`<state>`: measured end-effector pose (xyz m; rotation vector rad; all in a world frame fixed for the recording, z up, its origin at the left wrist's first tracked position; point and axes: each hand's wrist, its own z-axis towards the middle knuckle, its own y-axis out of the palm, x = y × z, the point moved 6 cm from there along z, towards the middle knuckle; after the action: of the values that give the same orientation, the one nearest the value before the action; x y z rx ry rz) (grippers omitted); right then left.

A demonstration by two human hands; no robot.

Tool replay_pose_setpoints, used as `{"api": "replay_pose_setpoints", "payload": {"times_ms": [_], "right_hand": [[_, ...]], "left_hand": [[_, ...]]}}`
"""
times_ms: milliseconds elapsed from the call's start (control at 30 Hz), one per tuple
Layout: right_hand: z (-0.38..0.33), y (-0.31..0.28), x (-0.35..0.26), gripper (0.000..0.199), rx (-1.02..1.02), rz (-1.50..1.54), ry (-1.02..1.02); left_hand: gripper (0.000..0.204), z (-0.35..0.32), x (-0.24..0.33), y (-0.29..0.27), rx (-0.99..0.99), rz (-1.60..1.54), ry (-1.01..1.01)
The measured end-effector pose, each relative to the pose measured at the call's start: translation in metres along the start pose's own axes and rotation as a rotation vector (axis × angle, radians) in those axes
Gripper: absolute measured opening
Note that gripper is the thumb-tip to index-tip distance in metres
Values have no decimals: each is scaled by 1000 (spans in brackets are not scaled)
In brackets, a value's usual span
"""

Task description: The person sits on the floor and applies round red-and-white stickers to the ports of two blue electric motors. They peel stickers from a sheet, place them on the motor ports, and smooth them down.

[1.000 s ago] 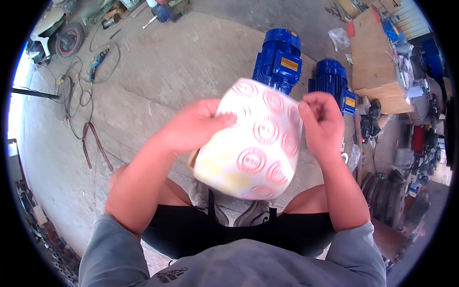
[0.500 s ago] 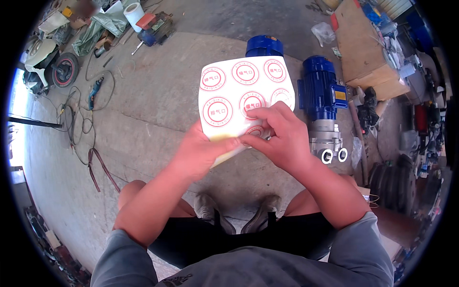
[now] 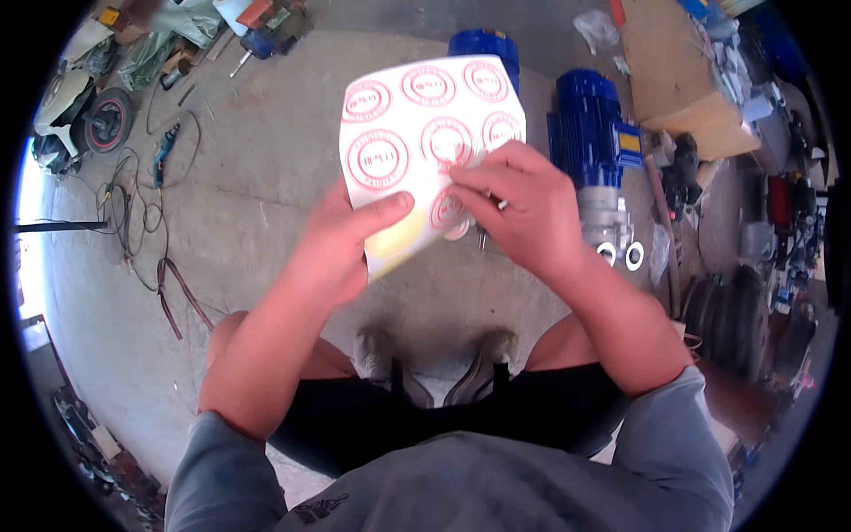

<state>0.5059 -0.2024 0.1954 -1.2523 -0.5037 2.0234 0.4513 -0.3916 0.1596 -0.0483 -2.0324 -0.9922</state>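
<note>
Concrete floor (image 3: 257, 239) lies beneath the silver-ended blue motor (image 3: 587, 129), cardboard (image 3: 675, 71) to its right. Left of the motor, the sticker sheet (image 3: 403, 115), bearing round red labels (image 3: 378, 160), points away from the person (image 3: 443, 488). The left hand (image 3: 339, 241) grips its left edge; whether the right hand (image 3: 525, 202) pinches a label cannot be told.

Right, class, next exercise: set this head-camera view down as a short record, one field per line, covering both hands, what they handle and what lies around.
Left hand: grips the sticker sheet at its lower left, thumb on top
Right hand: thumb and forefinger at its lower right; whether they pinch a label is unclear
Sheet surface: white, round red-ringed labels, yellowish patch near the left thumb
Behind sheet: blue motor, partly hidden
Further right: second blue motor, silver metal end
Floor, left: drill
</note>
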Motion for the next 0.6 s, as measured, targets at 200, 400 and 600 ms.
{"api": "replay_pose_setpoints", "payload": {"times_ms": [200,400,600], "right_hand": [[-3,1,-6,13,29,-13,-76],[-4,-1,-10,11,44,-42,-107],[-5,2,-9,13,23,-34,-115]], "left_hand": [[57,-4,-3,7,32,-37,-52],[54,-2,-3,6,72,-4,-42],[53,-2,0,-1,109,71,29]]}}
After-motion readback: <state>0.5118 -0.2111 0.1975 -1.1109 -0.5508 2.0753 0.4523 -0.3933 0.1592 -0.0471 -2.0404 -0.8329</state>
